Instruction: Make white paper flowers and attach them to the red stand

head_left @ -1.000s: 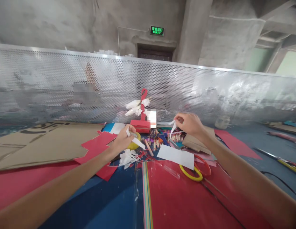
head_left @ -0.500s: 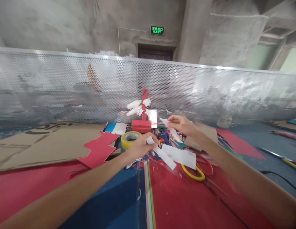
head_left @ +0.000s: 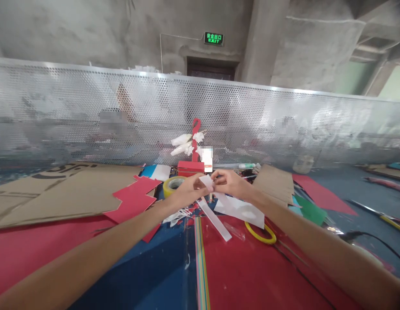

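Observation:
My left hand (head_left: 188, 189) and my right hand (head_left: 231, 184) meet above the table, fingers closed around white paper. A white paper strip (head_left: 215, 219) hangs down from my left fingers over the red paper stack (head_left: 238, 271). Between both sets of fingertips is a second piece, a thin paper strip (head_left: 206, 181), pinched from the right; the exact overlap of the two is hidden. Just under my right hand lies a wider white paper piece (head_left: 245, 211), partly over yellow-handled scissors (head_left: 263, 237). Left of my hands, a roll of clear tape (head_left: 170, 186) is partly covered by my left hand.
Behind my hands stand a red paper stand (head_left: 191, 167) with white flower shapes (head_left: 182, 141) and a lit phone (head_left: 207, 160). Cardboard (head_left: 74, 193) and a cut red paper shape (head_left: 132, 200) lie left. A perforated metal screen (head_left: 138, 112) borders the far edge.
My right hand has moved left and down with its paper strip to meet my left hand. The left-hand strip has swung steeper, and the right forearm now covers the red scissor handle.

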### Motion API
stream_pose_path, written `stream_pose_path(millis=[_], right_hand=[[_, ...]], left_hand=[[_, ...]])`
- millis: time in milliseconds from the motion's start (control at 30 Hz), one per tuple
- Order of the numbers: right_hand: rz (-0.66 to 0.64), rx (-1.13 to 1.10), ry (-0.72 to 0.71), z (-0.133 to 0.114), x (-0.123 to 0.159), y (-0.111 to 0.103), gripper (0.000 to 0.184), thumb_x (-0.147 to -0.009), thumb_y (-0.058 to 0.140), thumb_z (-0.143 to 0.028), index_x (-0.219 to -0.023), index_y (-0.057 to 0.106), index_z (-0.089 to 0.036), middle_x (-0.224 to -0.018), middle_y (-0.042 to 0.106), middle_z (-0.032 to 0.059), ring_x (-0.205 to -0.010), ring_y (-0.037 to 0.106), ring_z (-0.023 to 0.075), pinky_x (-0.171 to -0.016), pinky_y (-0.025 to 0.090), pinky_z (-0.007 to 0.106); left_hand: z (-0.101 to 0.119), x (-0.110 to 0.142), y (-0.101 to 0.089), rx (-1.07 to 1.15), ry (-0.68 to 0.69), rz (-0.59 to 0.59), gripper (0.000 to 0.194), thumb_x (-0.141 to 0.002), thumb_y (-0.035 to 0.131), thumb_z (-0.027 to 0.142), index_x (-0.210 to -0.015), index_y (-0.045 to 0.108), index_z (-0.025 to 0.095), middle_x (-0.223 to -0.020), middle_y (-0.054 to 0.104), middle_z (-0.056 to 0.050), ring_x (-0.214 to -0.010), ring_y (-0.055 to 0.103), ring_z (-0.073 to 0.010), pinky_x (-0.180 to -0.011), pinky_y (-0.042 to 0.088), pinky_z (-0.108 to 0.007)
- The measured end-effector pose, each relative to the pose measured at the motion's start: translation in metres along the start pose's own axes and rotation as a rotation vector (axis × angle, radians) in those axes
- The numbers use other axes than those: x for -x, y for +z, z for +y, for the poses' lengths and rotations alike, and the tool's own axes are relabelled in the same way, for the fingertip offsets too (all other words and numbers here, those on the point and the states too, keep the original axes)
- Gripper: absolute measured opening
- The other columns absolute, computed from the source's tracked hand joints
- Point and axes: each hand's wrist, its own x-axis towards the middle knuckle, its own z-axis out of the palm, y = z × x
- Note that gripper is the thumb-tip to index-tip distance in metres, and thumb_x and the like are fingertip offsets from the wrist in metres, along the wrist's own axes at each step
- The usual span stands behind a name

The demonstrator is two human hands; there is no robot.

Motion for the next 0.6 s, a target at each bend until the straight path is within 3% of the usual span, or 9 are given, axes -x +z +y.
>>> stream_pose_path(millis=[167,300,600], right_hand=[[-0.029,0.052,-0.046,0.004,-0.003,0.001,0.028,-0.072,0.073,-0.03,-0.09,0.057,-0.017,-0.077,0.07,0.0031,-0.068,0.064,0.0145,-0.061,0.047,0.026],[0.009,0.108,-0.041,0.009,-0.005,-0.002,0.022,-0.074,0.07,-0.025,-0.092,0.059,-0.017,-0.077,0.069,0.0033,-0.065,0.061,0.013,-0.057,0.045,0.024],[0.039,0.15,-0.073,0.012,-0.006,-0.004,0.022,-0.077,0.065,-0.024,-0.096,0.057,-0.017,-0.085,0.069,0.0043,-0.063,0.063,0.0126,-0.056,0.047,0.024]], left_hand=[[-0.005,-0.005,-0.008,-0.013,0.019,0.061,0.02,-0.08,0.063,0.038,-0.083,0.064,0.018,-0.08,0.068,-0.004,-0.072,0.062,-0.0158,-0.064,0.046,-0.026],[-0.005,-0.007,-0.015,-0.017,-0.03,0.109,0.018,-0.079,0.062,0.037,-0.08,0.063,0.018,-0.075,0.067,-0.002,-0.071,0.062,-0.0148,-0.067,0.046,-0.025],[-0.026,-0.02,-0.03,-0.192,0.058,0.023,0.025,-0.083,0.056,0.038,-0.072,0.065,0.018,-0.07,0.064,-0.002,-0.066,0.058,-0.0146,-0.065,0.041,-0.025]])
